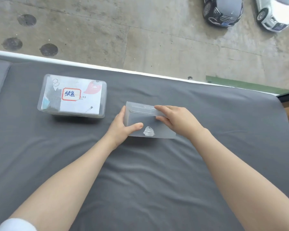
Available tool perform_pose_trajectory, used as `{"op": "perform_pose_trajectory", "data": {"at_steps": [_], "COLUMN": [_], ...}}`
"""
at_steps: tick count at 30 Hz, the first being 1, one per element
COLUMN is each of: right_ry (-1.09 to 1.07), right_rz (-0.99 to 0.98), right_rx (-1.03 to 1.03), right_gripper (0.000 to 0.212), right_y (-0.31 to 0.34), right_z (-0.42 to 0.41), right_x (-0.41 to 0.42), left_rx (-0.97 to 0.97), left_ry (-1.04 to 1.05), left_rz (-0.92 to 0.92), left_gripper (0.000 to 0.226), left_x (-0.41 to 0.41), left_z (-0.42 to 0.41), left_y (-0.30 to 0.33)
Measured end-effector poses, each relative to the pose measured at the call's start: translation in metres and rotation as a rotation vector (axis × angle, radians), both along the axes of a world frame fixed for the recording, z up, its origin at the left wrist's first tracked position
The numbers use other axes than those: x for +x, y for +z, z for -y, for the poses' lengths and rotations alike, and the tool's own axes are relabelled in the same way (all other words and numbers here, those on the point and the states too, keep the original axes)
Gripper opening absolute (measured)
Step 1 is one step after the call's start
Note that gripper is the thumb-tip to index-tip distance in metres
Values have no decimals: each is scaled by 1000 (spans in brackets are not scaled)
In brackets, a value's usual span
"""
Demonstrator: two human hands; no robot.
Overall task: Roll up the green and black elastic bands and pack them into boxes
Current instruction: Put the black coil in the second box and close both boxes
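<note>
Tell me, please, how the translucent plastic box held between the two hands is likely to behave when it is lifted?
The translucent plastic box looks thin-walled and seems empty, so it is probably light and may flex under a squeeze. Its smooth walls could be slippery; the left hand and right hand grip opposite ends, which should steady it. Flat-sided, it is unlikely to roll on the grey cloth.

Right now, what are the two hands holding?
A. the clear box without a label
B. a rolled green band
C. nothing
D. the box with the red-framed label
A: both the left hand and the right hand grip the clear box; the labelled box sits untouched further left.
</note>
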State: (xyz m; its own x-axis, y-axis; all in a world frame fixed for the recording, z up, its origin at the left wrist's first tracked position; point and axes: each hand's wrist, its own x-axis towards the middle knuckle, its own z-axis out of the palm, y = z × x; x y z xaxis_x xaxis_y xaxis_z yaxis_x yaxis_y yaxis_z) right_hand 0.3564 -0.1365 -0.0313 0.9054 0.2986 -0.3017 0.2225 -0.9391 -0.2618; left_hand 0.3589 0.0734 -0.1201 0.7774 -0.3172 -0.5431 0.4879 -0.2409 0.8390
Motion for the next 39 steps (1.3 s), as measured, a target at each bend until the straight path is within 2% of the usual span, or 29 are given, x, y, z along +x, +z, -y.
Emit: {"op": "perform_pose_trajectory", "data": {"at_steps": [5, 13, 17, 20, 22, 23, 25, 26, 27, 28, 30, 32, 34, 37, 39], "right_ry": [91, 75, -18, -61, -150, -247, -564, -755, -912, -1027, -1217, -1349, -1392, -1307, -1254], "right_rz": [353, 453, 515, 430, 296, 254, 77, -37, -138, -225, -371, -371, -256, -151, -129], "right_rx": [-15, 70, 71, 183, 265, 233, 183, 261, 402, 595, 939, 1103, 1185, 1174, 1147], "right_gripper": [36, 36, 35, 36, 35, 36, 66, 81, 85, 77, 54, 49, 47, 54, 58], "right_y": [-21, -34, -37, -39, -41, -43, -43, -41, -39, -37, -36, -37, -40, -34, -28], "right_z": [1, -5, -19, -25, -27, -28, -30, -33, -36, -39, -48, -56, -58, -62, -65], "right_x": [-12, -25, -44, -72, -93, -102, -117, -122, -126, -129, -133, -134, -133, -113, -87], "left_rx": [43, 29, 57, -61, -32, -2, 48, 81, 113, 143, 152, 124, 110, 107, 238], "left_ry": [44, -3, -130, -113, -74, -75, -103, -98, -56, 17, 150, 226, 240, 229, 215], "left_rz": [-19, 26, 87, -23, -100, -121, -118, -97, -67, -44, -39, -61, -31, 102, 227], "left_gripper": [109, 100, 94, 85, 94, 95, 87, 77, 63, 47, 33, 30, 30, 34, 36], "left_x": [-3, -17, -21, -31, -40, -46, -57, -62, -66, -70, -75, -76, -75, -57, -32], "left_z": [10, 0, -17, -19, -19, -20, -22, -22, -22, -21, -16, -11, -9, -8, -10], "left_y": [-1, 27, 31, 39, 38, 34, 29, 30, 30, 31, 35, 39, 45, 63, 76]}}
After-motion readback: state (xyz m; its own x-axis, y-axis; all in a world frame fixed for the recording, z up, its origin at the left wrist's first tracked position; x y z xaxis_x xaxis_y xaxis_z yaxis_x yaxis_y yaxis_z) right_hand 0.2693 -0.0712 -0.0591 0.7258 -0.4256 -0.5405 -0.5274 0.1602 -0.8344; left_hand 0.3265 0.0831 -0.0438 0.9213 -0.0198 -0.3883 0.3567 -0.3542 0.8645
